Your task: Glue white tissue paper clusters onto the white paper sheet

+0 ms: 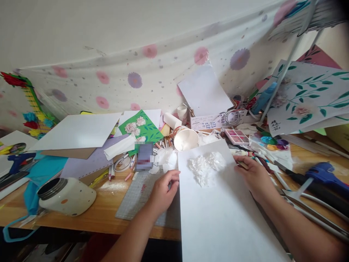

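Note:
A large white board [215, 214] lies lengthwise in front of me, its near end reaching past the table edge. Crumpled, ruffled white paper flowers [203, 169] form two or so clusters near its far end. My left hand [166, 191] is closed with curled fingers at the board's left edge. At the opposite edge, my right hand [252, 174] grips with bent fingers, partly hidden by the board's side. Just beyond the board a paper cup [187, 140] lies tipped with its mouth toward me. Under the left side shows a grey cutting mat [136, 200].
To the left are a speckled jar [68, 196] on its side and stacked boards [79, 131]. A green card with paper flowers [141, 127] leans behind. On the right lie a blue glue gun [324, 178], scissors [300, 198], a paint palette [272, 143] and a pink-pan box [236, 137].

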Demonstrator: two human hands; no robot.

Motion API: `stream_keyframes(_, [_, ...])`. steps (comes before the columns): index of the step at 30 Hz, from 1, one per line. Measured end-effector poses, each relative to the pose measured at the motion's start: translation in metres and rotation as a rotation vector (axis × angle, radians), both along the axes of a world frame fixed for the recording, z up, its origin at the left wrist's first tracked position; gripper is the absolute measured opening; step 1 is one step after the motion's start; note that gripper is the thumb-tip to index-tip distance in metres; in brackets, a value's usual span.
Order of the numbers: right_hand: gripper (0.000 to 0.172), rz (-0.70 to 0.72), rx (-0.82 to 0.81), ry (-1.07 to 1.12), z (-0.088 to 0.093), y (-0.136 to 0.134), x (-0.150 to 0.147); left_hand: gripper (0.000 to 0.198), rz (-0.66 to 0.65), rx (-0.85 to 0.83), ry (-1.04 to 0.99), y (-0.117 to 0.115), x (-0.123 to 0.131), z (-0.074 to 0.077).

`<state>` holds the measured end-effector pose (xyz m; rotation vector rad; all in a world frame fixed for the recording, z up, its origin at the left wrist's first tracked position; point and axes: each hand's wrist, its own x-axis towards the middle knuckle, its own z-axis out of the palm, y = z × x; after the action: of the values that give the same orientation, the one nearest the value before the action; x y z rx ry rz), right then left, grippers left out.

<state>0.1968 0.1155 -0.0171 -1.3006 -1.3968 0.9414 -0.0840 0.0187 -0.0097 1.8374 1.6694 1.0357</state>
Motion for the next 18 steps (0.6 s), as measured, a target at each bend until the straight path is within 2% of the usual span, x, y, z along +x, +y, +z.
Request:
stream_keyframes(6, [0.04, -0.053, -0.059, -0.104, 0.0002, -0.0001, 0.0041, 0.013, -0.064, 0.084, 0.153, 0.0013, 0.0003, 0.0012])
stream_keyframes(11, [0.039, -0.04, -0.059, -0.151, 0.0034, -0.0001, 0.0035, 0.014, -0.083, 0.14, 0.229, 0.003, 0.0029, -0.0023])
stream_keyframes(14, [0.039, -0.051, -0.061, -0.221, 0.0064, 0.0005, 0.0027, 0.017, -0.057, 0.158, 0.247, 0.0038, 0.003, -0.0025])
stream_keyframes(18, [0.047, -0.09, -0.065, -0.423, 0.0085, 0.001, 0.0031, 0.018, 0.008, 0.163, 0.27, 0.0051, 0.0014, -0.0009])
